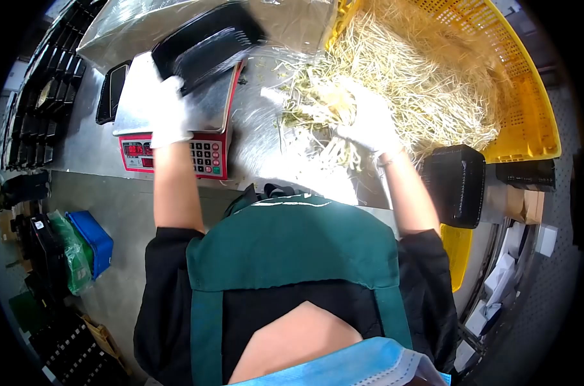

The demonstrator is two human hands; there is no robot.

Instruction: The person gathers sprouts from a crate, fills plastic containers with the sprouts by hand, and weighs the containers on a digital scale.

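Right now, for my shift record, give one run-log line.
left hand: holding black tray over scale; right hand: among pale strands; yellow basket: strands inside

White gloves (169,132) cover both the left hand (171,109) and the right hand (368,119). A black top (256,312) has wide sleeves (166,276) towards 8 and 4 o'clock, each ending near the elbow. Over it lies a dark green apron (292,248) with a broad rounded bib, a curved whitish marking (292,202) at its 12 o'clock edge, and two flat green straps (206,334) running towards 6 o'clock. A light blue mask (343,365) with a dotted seam shows at 6 o'clock.
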